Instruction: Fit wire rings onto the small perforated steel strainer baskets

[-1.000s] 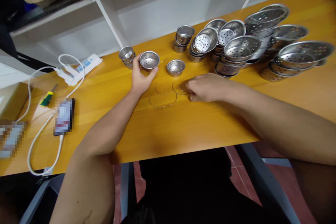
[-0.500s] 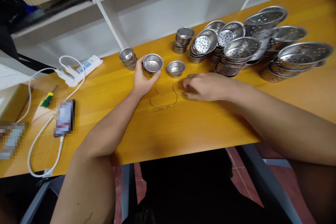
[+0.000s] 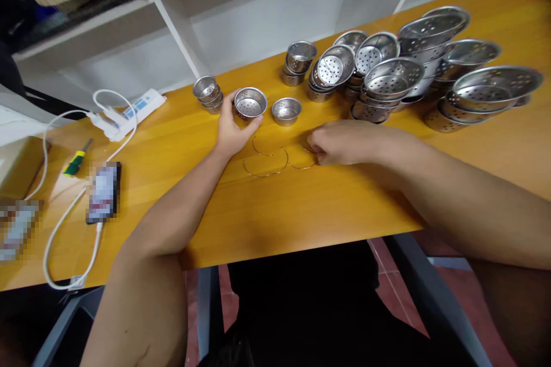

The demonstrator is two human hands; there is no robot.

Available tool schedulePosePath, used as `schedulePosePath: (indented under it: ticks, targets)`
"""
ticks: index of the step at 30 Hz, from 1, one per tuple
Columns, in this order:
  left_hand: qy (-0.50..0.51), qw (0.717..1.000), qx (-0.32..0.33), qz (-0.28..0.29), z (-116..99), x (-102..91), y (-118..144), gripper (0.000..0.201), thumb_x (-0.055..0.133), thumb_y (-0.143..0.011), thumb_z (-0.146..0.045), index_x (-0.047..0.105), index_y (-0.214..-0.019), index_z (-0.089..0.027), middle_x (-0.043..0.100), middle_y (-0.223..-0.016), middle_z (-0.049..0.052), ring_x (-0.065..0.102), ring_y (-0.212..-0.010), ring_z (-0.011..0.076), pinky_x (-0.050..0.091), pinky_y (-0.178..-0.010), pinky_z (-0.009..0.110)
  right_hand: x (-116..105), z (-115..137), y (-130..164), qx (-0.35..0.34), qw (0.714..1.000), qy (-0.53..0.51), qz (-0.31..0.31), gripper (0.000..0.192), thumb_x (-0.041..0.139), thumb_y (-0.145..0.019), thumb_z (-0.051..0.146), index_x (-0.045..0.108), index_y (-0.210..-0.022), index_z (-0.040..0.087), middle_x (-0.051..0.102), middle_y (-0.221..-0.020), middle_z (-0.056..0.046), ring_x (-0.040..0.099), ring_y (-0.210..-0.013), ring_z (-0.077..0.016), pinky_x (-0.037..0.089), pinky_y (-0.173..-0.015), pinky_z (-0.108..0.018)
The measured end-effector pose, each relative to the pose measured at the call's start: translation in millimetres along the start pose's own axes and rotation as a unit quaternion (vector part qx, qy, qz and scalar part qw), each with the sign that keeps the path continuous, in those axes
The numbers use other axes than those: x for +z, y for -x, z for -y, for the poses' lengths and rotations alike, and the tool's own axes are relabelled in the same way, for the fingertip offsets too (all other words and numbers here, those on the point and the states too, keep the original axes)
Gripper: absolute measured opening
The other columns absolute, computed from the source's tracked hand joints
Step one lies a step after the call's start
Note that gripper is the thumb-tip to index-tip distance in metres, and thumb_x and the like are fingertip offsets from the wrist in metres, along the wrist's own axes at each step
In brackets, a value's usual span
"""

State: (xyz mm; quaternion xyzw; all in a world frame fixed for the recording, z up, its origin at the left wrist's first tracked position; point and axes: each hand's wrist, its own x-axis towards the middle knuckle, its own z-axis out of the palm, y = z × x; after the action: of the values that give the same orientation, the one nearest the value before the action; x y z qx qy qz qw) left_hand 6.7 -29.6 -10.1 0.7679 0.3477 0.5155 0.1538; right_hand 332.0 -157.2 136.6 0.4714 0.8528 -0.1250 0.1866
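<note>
**Strainer cup in the left hand, wire handle under the right**

The left hand (image 3: pixel 231 129) rests on the desk (image 3: pixel 301 206) toward its far edge, fingers curled around the near side of a small perforated steel cup (image 3: pixel 250 103) that stands upright on the wood. The right hand (image 3: pixel 340 142) lies just to the right of it, knuckles up, fingertips pinched on one end of a thin curved wire (image 3: pixel 301 161) that lies flat on the desk; how firmly it grips cannot be told. Two more wire loops (image 3: pixel 264 163) lie between the two hands, nearer the left wrist.

A second small cup (image 3: pixel 286 110) stands between the hands, a little farther back, touched by neither. A short stack of cups (image 3: pixel 207 93) sits just left of the held one. Along the far edge to the right, many perforated bowls (image 3: pixel 394 83) are piled up. Toward the desk's left end lie a power strip (image 3: pixel 133 109) with its white cable, a screwdriver (image 3: pixel 75 160) and a phone (image 3: pixel 103 192).
</note>
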Motion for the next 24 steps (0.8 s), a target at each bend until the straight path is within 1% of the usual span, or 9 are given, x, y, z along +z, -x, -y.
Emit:
schedulePosePath:
  ticks: [3, 5, 8, 11, 16, 19, 22, 24]
  targets:
    - [0.021, 0.999, 0.031, -0.006, 10, 2.1, 1, 0.098, 0.086, -0.105, -0.094, 0.051, -0.175, -0.034, 0.069, -0.172, 0.015, 0.074, -0.165, 0.0376, 0.058, -0.147, 0.058, -1, 5, -2, -0.01, 1.0, 0.019, -0.002, 0.01, 0.084, -0.106, 0.021, 0.091, -0.111, 0.017, 0.09, -0.108, -0.016, 0.078, -0.087, -0.0303, 0.04, -0.071, -0.04]
    - [0.03, 0.999, 0.04, -0.005, 13, 2.7, 1, 0.097, 0.087, -0.106, -0.091, 0.051, -0.177, -0.035, 0.068, -0.173, 0.014, 0.074, -0.164, 0.0374, 0.058, -0.147, 0.058, 0, 5, -3, -0.019, 0.999, 0.028, -0.008, 0.011, 0.083, -0.108, 0.021, 0.091, -0.114, 0.017, 0.091, -0.112, -0.017, 0.08, -0.09, -0.0308, 0.039, -0.072, -0.04]
    - [0.033, 0.999, 0.038, -0.003, 13, 2.3, 2, 0.096, 0.09, -0.106, -0.087, 0.051, -0.177, -0.035, 0.069, -0.172, 0.015, 0.074, -0.164, 0.0382, 0.058, -0.147, 0.059, 2, 3, -5, -0.033, 0.999, 0.035, -0.017, 0.012, 0.082, -0.109, 0.019, 0.089, -0.118, 0.016, 0.092, -0.119, -0.017, 0.082, -0.097, -0.0319, 0.04, -0.073, -0.04]
    - [0.03, 0.999, 0.037, -0.001, 12, 1.6, 2, 0.097, 0.091, -0.105, -0.086, 0.051, -0.177, -0.034, 0.069, -0.171, 0.015, 0.076, -0.162, 0.0377, 0.059, -0.146, 0.059, 5, 0, -7, -0.038, 0.998, 0.043, -0.025, 0.014, 0.079, -0.112, 0.02, 0.089, -0.122, 0.016, 0.093, -0.124, -0.018, 0.084, -0.101, -0.033, 0.04, -0.074, -0.04]
    - [0.031, 0.998, 0.045, 0.003, 11, 0.8, 2, 0.098, 0.09, -0.106, -0.087, 0.05, -0.177, -0.033, 0.07, -0.17, 0.015, 0.078, -0.159, 0.036, 0.062, -0.143, 0.057, 9, 1, -11, -0.049, 0.997, 0.05, -0.035, 0.017, 0.076, -0.113, 0.019, 0.087, -0.125, 0.015, 0.093, -0.126, -0.019, 0.085, -0.104, -0.0338, 0.04, -0.075, -0.039]
    - [0.032, 0.998, 0.046, 0.005, 11, 0.6, 2, 0.097, 0.09, -0.107, -0.086, 0.049, -0.178, -0.034, 0.07, -0.171, 0.015, 0.076, -0.161, 0.0358, 0.061, -0.144, 0.057, 13, -3, -14, -0.058, 0.996, 0.037, -0.059, 0.013, 0.077, -0.111, 0.021, 0.084, -0.121, 0.018, 0.092, -0.123, -0.016, 0.083, -0.1, -0.0327, 0.038, -0.073, -0.039]
    - [0.034, 0.998, 0.051, 0.001, 11, 1.1, 2, 0.095, 0.09, -0.108, -0.084, 0.05, -0.177, -0.034, 0.07, -0.171, 0.015, 0.076, -0.161, 0.0361, 0.06, -0.145, 0.058, 15, -13, -15, -0.068, 0.992, -0.009, -0.106, 0.001, 0.076, -0.108, 0.023, 0.077, -0.107, 0.023, 0.089, -0.114, -0.013, 0.078, -0.091, -0.0296, 0.037, -0.073, -0.039]
    - [0.036, 0.998, 0.057, -0.002, 10, 1.6, 2, 0.095, 0.09, -0.107, -0.084, 0.05, -0.177, -0.033, 0.07, -0.171, 0.015, 0.076, -0.161, 0.0367, 0.059, -0.146, 0.059, 15, -21, -15, -0.083, 0.985, -0.062, -0.139, 0.01, 0.074, -0.106, 0.022, 0.068, -0.098, 0.025, 0.084, -0.1, -0.008, 0.072, -0.081, -0.0264, 0.04, -0.074, -0.039]
